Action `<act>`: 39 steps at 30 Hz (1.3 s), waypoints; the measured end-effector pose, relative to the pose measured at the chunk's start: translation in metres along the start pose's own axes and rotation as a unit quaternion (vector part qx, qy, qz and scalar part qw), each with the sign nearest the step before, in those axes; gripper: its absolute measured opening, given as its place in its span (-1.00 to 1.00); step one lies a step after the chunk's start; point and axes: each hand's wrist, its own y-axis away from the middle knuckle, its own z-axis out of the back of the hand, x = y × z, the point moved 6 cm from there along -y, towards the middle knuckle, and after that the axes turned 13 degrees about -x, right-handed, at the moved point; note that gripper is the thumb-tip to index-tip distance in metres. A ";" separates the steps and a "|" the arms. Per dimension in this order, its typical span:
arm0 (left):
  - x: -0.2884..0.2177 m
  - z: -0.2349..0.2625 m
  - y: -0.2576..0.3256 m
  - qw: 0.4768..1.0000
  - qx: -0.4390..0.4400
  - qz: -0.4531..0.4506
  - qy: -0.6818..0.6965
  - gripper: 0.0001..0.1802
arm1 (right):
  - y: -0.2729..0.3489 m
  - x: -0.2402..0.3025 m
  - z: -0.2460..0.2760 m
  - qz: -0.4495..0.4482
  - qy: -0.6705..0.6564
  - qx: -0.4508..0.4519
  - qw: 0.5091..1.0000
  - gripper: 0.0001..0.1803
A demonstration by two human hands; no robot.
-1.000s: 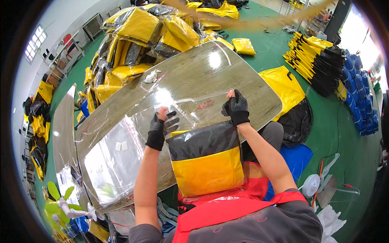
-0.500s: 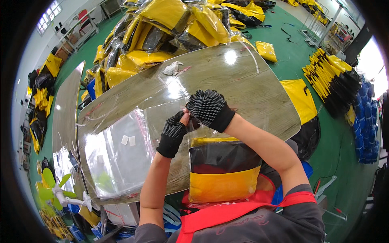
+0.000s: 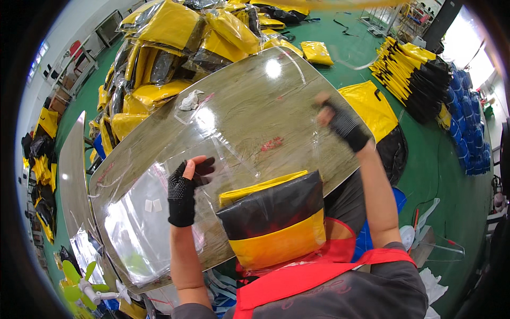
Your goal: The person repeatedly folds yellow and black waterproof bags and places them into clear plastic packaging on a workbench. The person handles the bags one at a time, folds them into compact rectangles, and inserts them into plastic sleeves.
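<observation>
A folded yellow-and-black sheet bundle (image 3: 273, 220), in what looks like a clear plastic bag, leans at the table's near edge against my red apron. Its folded yellow top edge faces the table. My left hand (image 3: 185, 192), in a black dotted glove with bare fingertips, hovers left of the bundle. Its thumb and fingers are apart, and nothing shows between them. Over the right part of the table is my right hand (image 3: 340, 122), also gloved. Motion smears its fingers, so whether they hold anything is unclear.
Flat clear plastic bags (image 3: 143, 223) lie on the left of the wood-patterned table (image 3: 249, 106), with two small white labels (image 3: 153, 205) on top. A crumpled white scrap (image 3: 191, 100) sits near the far edge. Beyond rises a heap of bagged yellow-and-black bundles (image 3: 170, 32). A green-bladed fan (image 3: 85, 287) stands lower left.
My hands, close together above the bundle half a second ago, have separated. The left has moved left and down, the right out to the right. The whole view has shifted.
</observation>
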 end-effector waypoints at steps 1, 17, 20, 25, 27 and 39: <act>-0.010 0.006 -0.005 0.983 0.000 -0.074 -0.169 -0.53 | 0.041 0.018 -0.042 -0.029 0.106 0.130 0.985 -0.60; 0.005 0.029 0.067 0.846 0.236 -0.131 -0.459 -0.58 | 0.162 0.071 0.020 0.151 0.139 0.297 0.933 -0.71; -0.055 -0.044 0.055 0.822 0.135 -0.367 -0.414 -0.60 | 0.150 0.080 0.018 -0.151 0.327 0.266 0.894 -0.54; 0.032 -0.111 0.057 0.873 0.087 -0.332 -0.347 -0.28 | 0.174 0.041 -0.058 0.254 0.264 0.193 0.910 -0.47; 0.110 -0.079 0.063 0.981 0.094 -0.025 -0.167 -0.19 | 0.207 0.009 -0.017 0.137 0.325 0.060 0.934 -0.43; -0.045 -0.036 -0.086 0.868 0.014 -0.204 -0.452 -0.06 | 0.228 -0.265 0.232 -0.242 0.189 -0.403 0.862 -0.66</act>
